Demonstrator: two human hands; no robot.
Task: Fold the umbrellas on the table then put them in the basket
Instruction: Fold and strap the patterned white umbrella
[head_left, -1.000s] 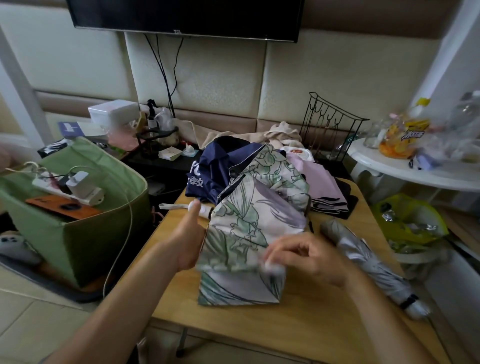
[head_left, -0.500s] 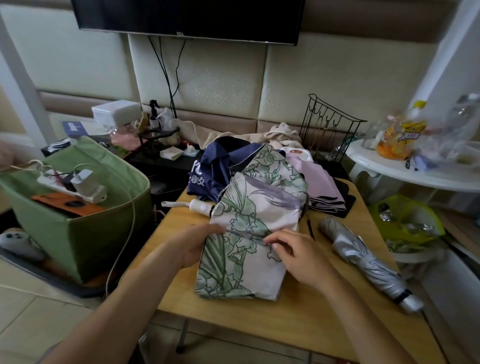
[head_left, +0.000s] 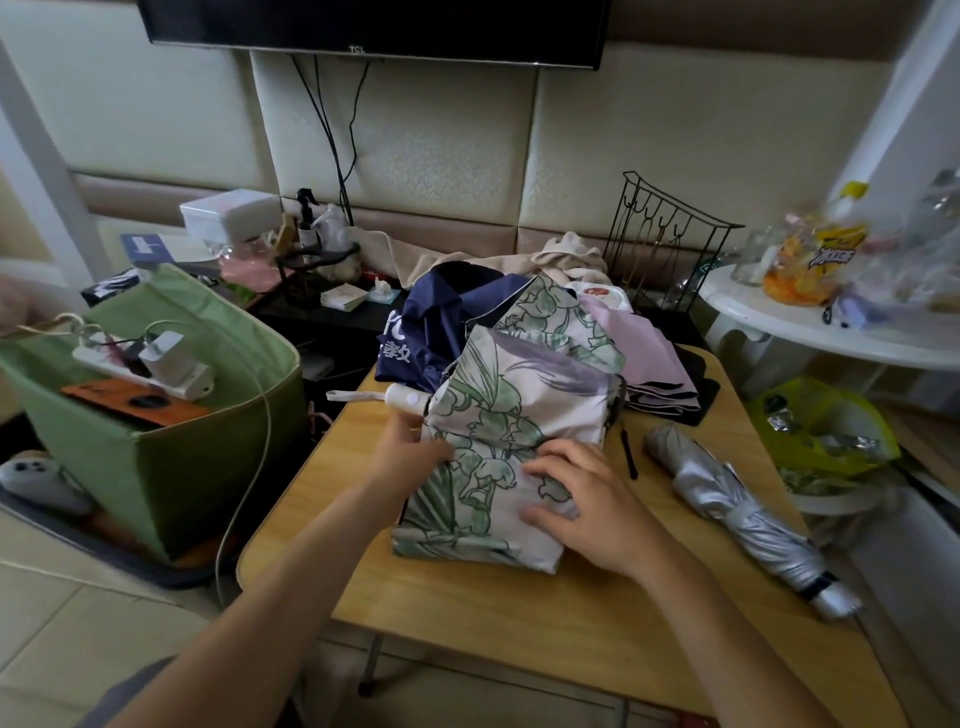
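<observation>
Hands on the floral umbrella

On the tabletop (head_left: 519, 613), the left hand (head_left: 410, 457) grips the floral umbrella (head_left: 514, 415) near its white handle (head_left: 400, 399); the right hand (head_left: 587, 499) presses its canopy. A silver folded umbrella (head_left: 737, 512) lies right of it.

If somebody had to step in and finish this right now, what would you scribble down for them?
Left hand grips the floral umbrella near its white handle; right hand presses flat on its fabric.
Silver umbrella lies rolled and strapped on the wooden table.
Navy umbrella and pink umbrella lie unfolded at the back.
Green basket on the left holds no umbrellas.
Left: fold three, load all four.
</observation>
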